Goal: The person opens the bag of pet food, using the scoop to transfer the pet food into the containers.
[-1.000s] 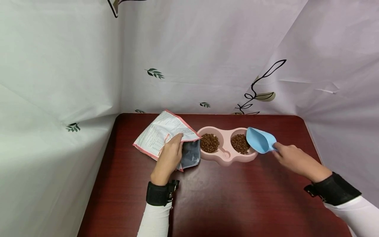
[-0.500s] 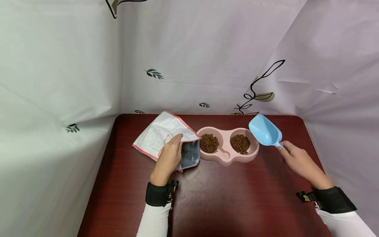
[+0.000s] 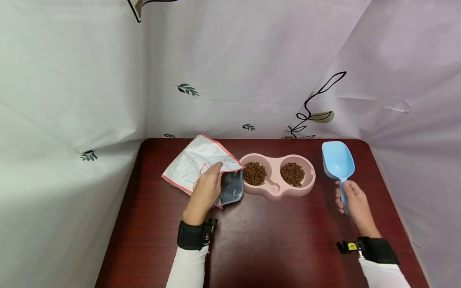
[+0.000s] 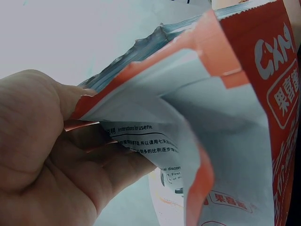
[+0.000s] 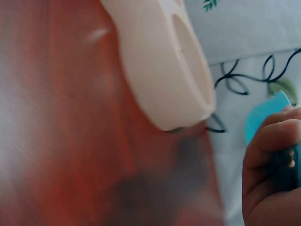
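My left hand [image 3: 204,193] pinches the torn edge of a white and red pet food bag [image 3: 201,162], which lies on its side with its mouth toward the bowls. In the left wrist view, thumb and fingers hold the bag's opened rim [image 4: 141,70]. My right hand [image 3: 354,202] grips the handle of a light blue scoop [image 3: 338,159], its bowl facing up with no kibble showing in it. Left of the scoop stands a pink double pet bowl [image 3: 275,170]. Brown kibble [image 3: 255,174] lies in its left hollow, and more kibble [image 3: 292,174] in the right one.
A dark red wooden table [image 3: 273,240] carries everything. White cloth [image 3: 252,72] with leaf prints hangs behind it and along both sides. The bag's mouth comes right up to the pink bowl's left end.
My right hand has drawn the scoop rightward off the right bowl and turned it from tilted to facing up. The left hand and bag have stayed put.
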Action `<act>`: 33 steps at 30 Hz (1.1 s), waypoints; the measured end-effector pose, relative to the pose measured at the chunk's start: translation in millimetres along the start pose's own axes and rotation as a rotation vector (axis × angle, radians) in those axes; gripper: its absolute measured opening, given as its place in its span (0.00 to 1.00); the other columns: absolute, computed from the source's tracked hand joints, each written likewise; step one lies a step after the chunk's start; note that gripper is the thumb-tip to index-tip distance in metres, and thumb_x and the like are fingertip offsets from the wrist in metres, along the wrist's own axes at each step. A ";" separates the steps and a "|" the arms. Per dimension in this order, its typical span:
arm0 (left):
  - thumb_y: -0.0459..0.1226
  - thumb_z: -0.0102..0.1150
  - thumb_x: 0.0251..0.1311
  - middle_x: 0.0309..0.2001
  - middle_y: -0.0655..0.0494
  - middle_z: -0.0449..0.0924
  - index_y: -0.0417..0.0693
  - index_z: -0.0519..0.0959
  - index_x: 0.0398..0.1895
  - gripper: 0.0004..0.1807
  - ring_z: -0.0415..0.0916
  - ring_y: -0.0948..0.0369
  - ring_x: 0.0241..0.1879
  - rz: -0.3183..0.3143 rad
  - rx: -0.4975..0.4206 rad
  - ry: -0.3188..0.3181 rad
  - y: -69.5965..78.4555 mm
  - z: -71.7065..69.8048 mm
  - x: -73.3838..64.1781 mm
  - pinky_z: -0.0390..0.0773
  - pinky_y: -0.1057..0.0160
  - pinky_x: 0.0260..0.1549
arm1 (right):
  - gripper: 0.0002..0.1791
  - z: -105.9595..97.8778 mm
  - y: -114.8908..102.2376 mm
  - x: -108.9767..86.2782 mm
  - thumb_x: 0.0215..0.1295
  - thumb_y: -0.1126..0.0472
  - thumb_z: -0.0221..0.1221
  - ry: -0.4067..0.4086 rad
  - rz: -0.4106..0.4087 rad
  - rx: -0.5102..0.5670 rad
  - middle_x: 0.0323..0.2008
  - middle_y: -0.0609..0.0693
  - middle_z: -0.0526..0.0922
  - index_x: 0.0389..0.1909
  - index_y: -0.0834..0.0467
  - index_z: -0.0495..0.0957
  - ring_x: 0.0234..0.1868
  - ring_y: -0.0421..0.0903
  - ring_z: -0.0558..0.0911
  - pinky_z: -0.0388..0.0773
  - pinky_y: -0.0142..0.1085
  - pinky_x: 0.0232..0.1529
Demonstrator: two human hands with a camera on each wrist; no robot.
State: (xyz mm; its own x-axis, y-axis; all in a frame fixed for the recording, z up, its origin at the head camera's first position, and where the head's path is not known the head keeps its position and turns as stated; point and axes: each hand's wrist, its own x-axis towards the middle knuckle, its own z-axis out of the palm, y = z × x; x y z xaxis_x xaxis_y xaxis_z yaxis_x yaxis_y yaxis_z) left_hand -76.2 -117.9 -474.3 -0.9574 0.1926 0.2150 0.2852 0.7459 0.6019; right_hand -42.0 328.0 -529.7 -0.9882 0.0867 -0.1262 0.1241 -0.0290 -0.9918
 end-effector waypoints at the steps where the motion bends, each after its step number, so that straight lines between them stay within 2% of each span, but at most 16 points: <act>1: 0.29 0.50 0.76 0.66 0.39 0.78 0.34 0.74 0.68 0.20 0.76 0.47 0.67 -0.002 -0.001 -0.001 0.2 -0.1 0.1 0.79 0.48 0.61 | 0.14 2.2 6.4 -0.9 0.84 0.51 0.44 0.036 0.012 0.033 0.26 0.44 0.75 0.50 0.56 0.73 0.16 0.39 0.71 0.65 0.38 0.12; 4: 0.30 0.51 0.76 0.66 0.39 0.78 0.34 0.74 0.68 0.20 0.76 0.47 0.67 0.003 -0.007 0.000 -0.1 0.4 0.5 0.79 0.48 0.61 | 0.15 9.9 24.3 -1.4 0.84 0.51 0.44 0.141 0.072 0.122 0.26 0.44 0.74 0.51 0.57 0.72 0.16 0.39 0.71 0.67 0.35 0.13; 7: 0.30 0.51 0.76 0.66 0.38 0.77 0.34 0.74 0.68 0.21 0.75 0.47 0.68 0.004 -0.007 -0.002 -0.3 1.0 0.4 0.79 0.48 0.62 | 0.16 18.4 37.2 1.9 0.84 0.50 0.43 0.220 0.136 0.162 0.26 0.44 0.74 0.54 0.59 0.70 0.16 0.39 0.71 0.68 0.33 0.14; 12: 0.30 0.50 0.77 0.67 0.38 0.77 0.33 0.74 0.69 0.21 0.75 0.47 0.68 -0.002 0.002 -0.008 -0.3 2.1 -0.2 0.79 0.48 0.62 | 0.19 32.1 52.9 7.4 0.84 0.48 0.43 0.323 0.199 0.170 0.25 0.43 0.74 0.56 0.61 0.68 0.16 0.39 0.70 0.69 0.31 0.14; 16: 0.30 0.51 0.76 0.66 0.39 0.77 0.33 0.74 0.69 0.21 0.75 0.47 0.67 -0.003 0.002 -0.004 0.1 1.9 -0.3 0.79 0.48 0.62 | 0.16 41.9 64.1 7.5 0.84 0.49 0.43 0.377 0.225 0.153 0.24 0.43 0.74 0.54 0.58 0.67 0.15 0.38 0.70 0.68 0.31 0.13; 19: 0.29 0.51 0.76 0.66 0.39 0.78 0.33 0.74 0.68 0.21 0.75 0.47 0.67 -0.006 0.001 -0.002 0.0 1.5 -0.2 0.79 0.48 0.61 | 0.12 46.8 71.1 6.2 0.84 0.50 0.44 0.388 0.239 0.126 0.24 0.42 0.75 0.51 0.56 0.65 0.15 0.37 0.71 0.70 0.31 0.13; 23: 0.30 0.51 0.76 0.66 0.39 0.77 0.34 0.74 0.69 0.21 0.75 0.47 0.68 -0.013 0.000 -0.008 -0.8 1.7 -0.4 0.79 0.48 0.62 | 0.11 50.6 76.2 4.4 0.84 0.53 0.45 0.374 0.240 0.081 0.22 0.42 0.76 0.47 0.57 0.63 0.15 0.37 0.74 0.74 0.30 0.14; 28: 0.30 0.51 0.76 0.66 0.38 0.77 0.33 0.74 0.68 0.21 0.75 0.47 0.67 -0.013 -0.005 -0.006 -0.6 1.8 -0.7 0.79 0.48 0.61 | 0.11 52.9 76.8 3.2 0.83 0.52 0.48 0.354 0.240 0.029 0.22 0.40 0.78 0.47 0.56 0.63 0.16 0.35 0.78 0.79 0.30 0.18; 33: 0.29 0.52 0.76 0.66 0.37 0.77 0.32 0.74 0.68 0.21 0.75 0.46 0.67 -0.005 -0.001 -0.006 0.2 1.8 -0.3 0.79 0.48 0.61 | 0.11 52.8 75.0 2.1 0.83 0.51 0.47 0.336 0.249 -0.002 0.22 0.39 0.79 0.46 0.55 0.62 0.17 0.35 0.78 0.79 0.30 0.19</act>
State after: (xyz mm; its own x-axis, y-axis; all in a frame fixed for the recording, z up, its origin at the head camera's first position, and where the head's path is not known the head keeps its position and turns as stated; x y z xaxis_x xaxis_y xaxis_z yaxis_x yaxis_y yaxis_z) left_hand -75.9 -116.6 -475.7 -0.9590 0.1925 0.2079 0.2807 0.7461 0.6037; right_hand -39.5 273.5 -603.4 -0.8440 0.3970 -0.3607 0.3560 -0.0885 -0.9303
